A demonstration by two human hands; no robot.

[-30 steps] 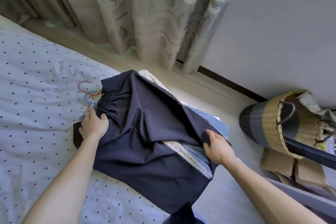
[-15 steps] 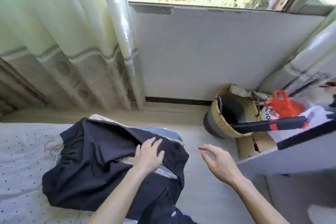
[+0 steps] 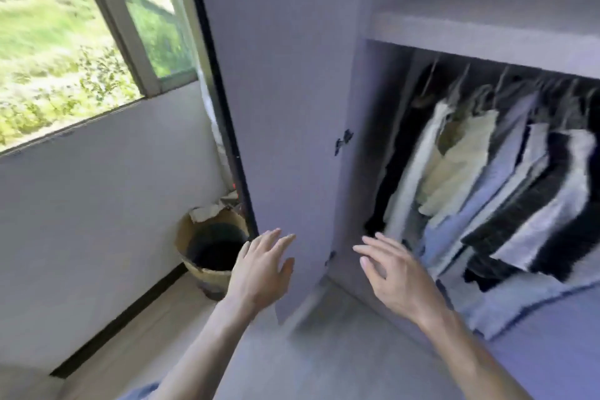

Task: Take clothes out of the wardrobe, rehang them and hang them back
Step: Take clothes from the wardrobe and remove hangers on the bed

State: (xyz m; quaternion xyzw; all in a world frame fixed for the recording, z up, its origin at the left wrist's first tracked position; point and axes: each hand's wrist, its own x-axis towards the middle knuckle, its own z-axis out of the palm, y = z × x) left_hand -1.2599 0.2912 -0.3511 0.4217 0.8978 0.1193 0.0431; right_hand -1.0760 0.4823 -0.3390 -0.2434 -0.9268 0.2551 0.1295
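While neither hand holds anything, the left hand (image 3: 263, 266) spreads its fingers wide in front of the lower part of the open wardrobe door (image 3: 285, 91), and the right hand (image 3: 396, 276), equally wide and relaxed, reaches just to the right of that door toward the hanging clothes (image 3: 487, 191). Those clothes hang packed side by side further right of the door, under a shelf (image 3: 487, 32), on hangers whose hooks (image 3: 464, 75) are blurred. A cream top (image 3: 461, 153), a pale blue shirt (image 3: 509, 146) and a black-and-white garment (image 3: 558, 191) can be made out. They look soft, light and limp, so a pull on the fabric would likely stretch it or slide it off its hanger. The firm place to take hold is probably the hanger's neck below the hook, lifting it off while the other hand parts the neighbours. A woven basket (image 3: 211, 253) stands on the floor left of the door.
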